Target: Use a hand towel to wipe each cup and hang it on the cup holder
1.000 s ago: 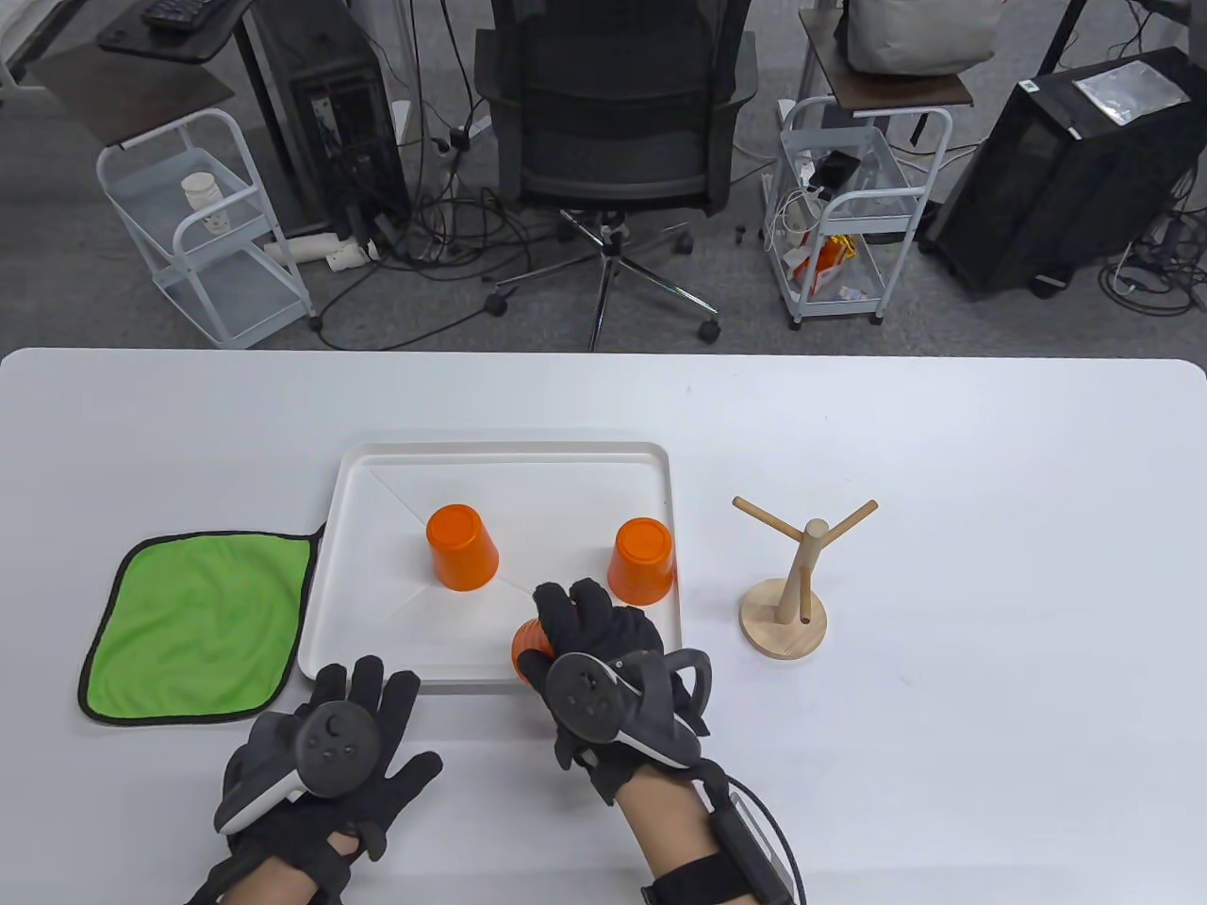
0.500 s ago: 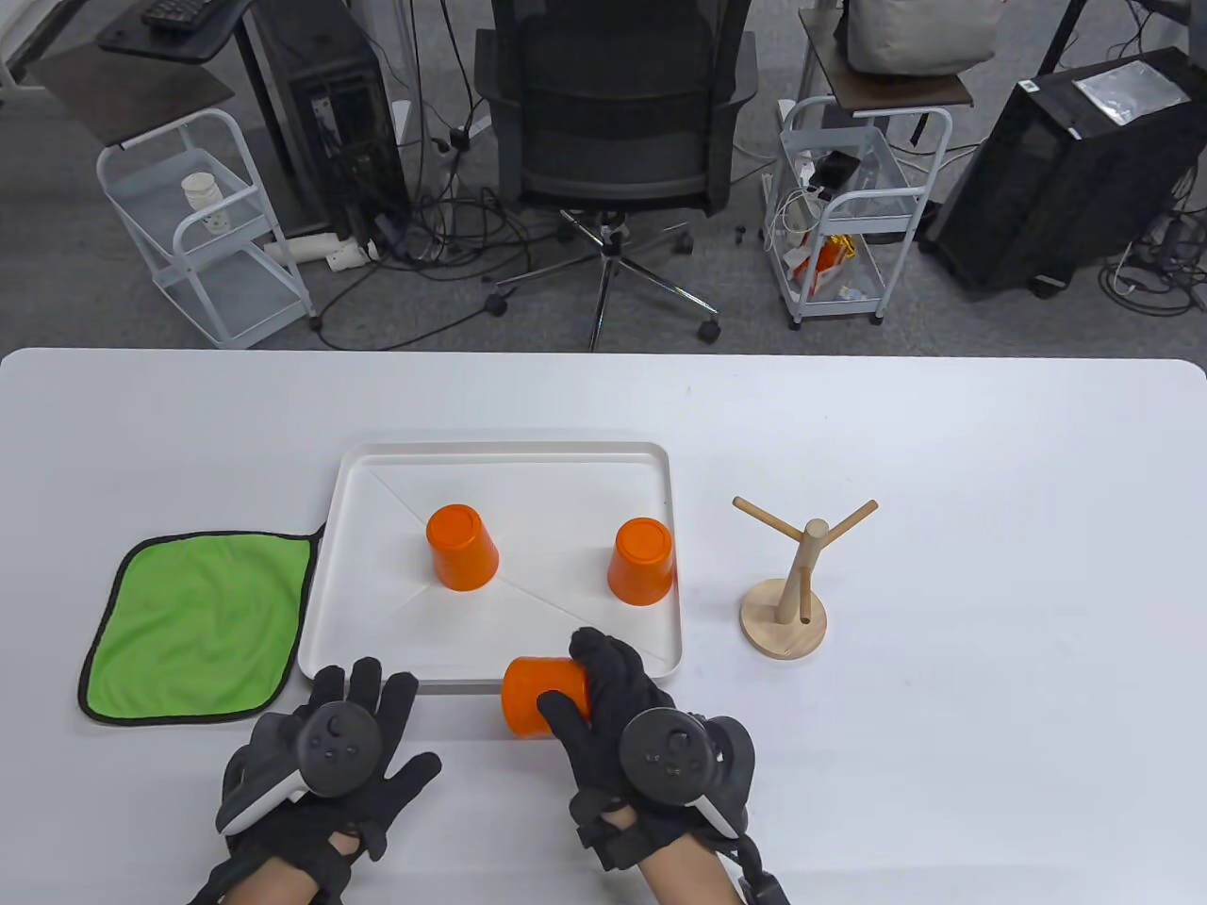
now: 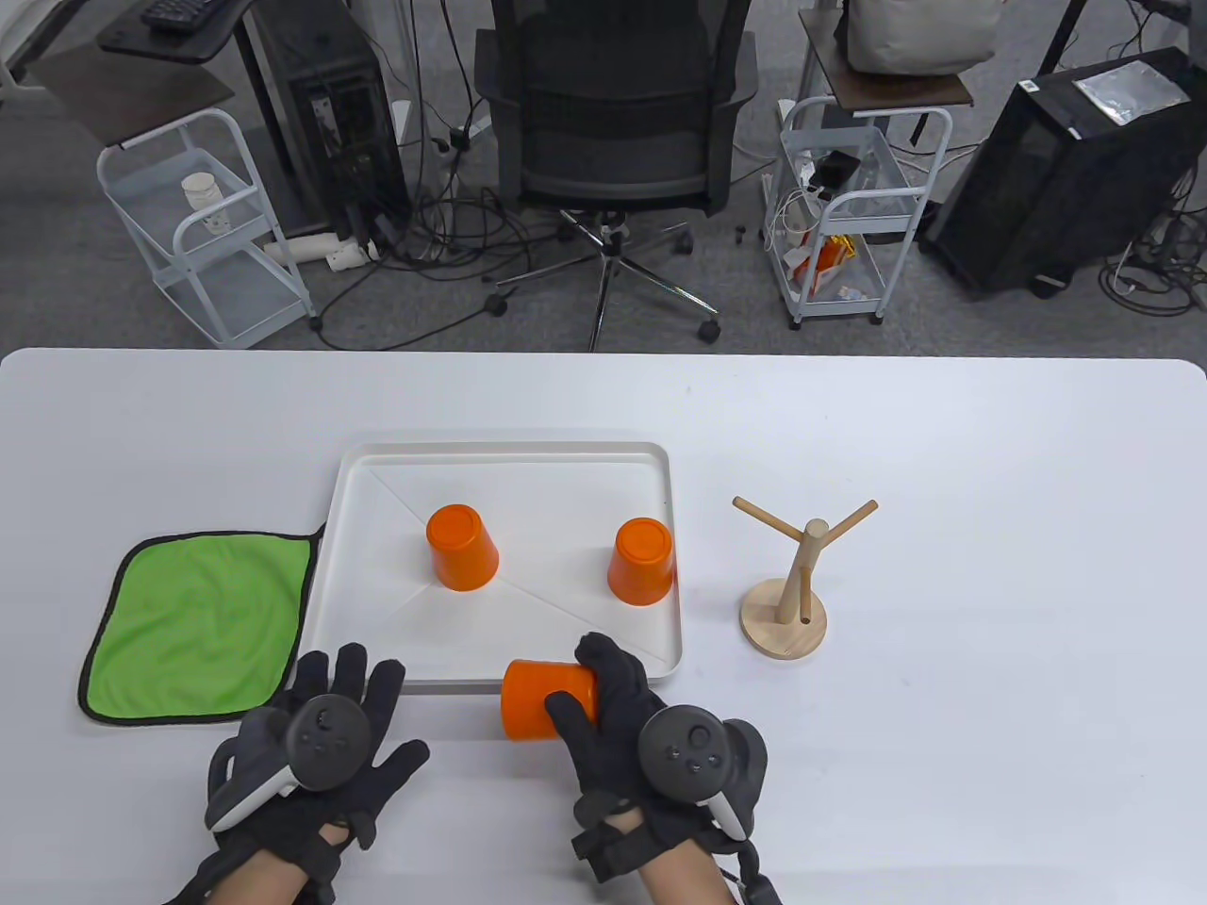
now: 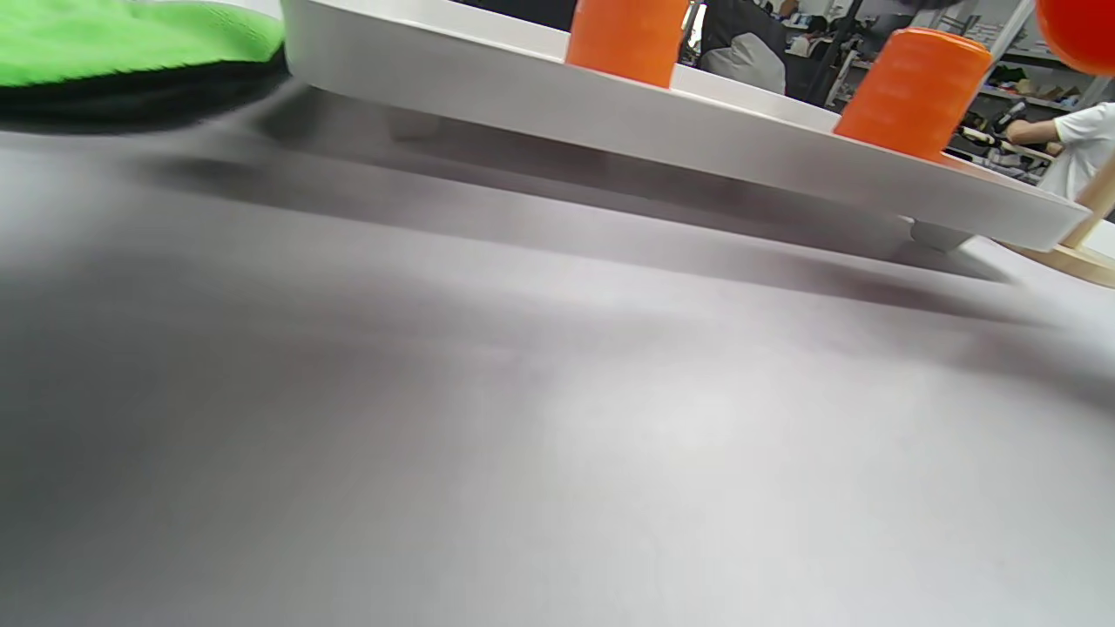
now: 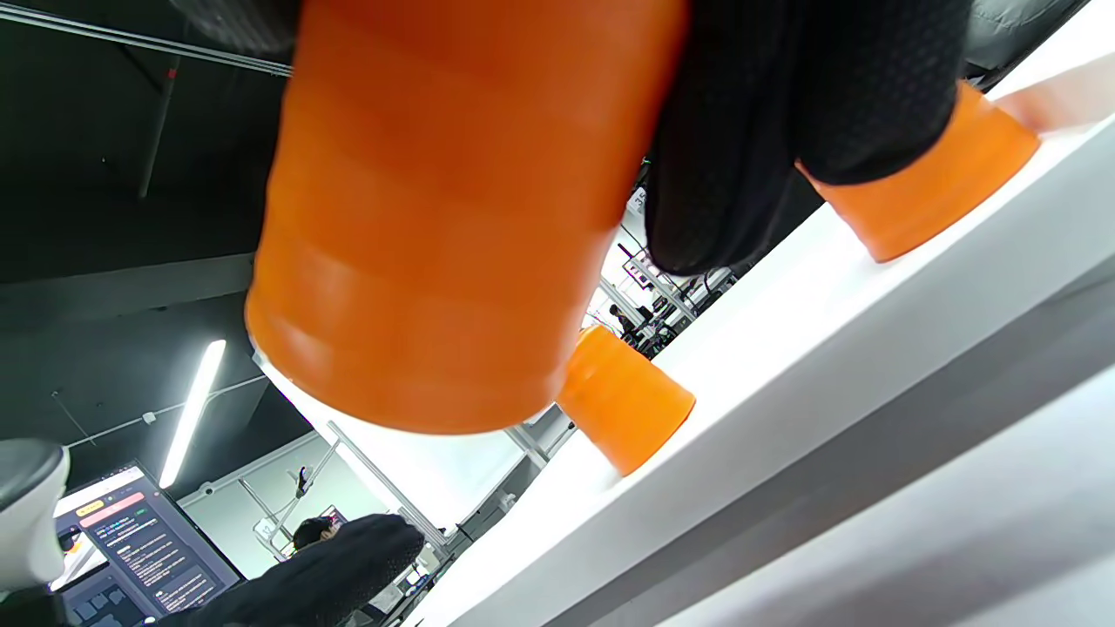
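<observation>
Our right hand [image 3: 651, 726] grips one cup [image 3: 537, 698], hiding its far end; two more cups stand on the tray [image 3: 509, 462]. Our left hand [image 3: 321, 745] lies spread.

A white tray [image 3: 660, 528] sits on the white table [image 3: 990, 452], left of the middle and toward the near edge. Beyond the far edge stand a black office chair [image 3: 613, 104], two white wire carts [image 3: 203, 226] [image 3: 849, 217], and dark computer towers [image 3: 344, 113] amid floor cables [image 3: 453, 245].
</observation>
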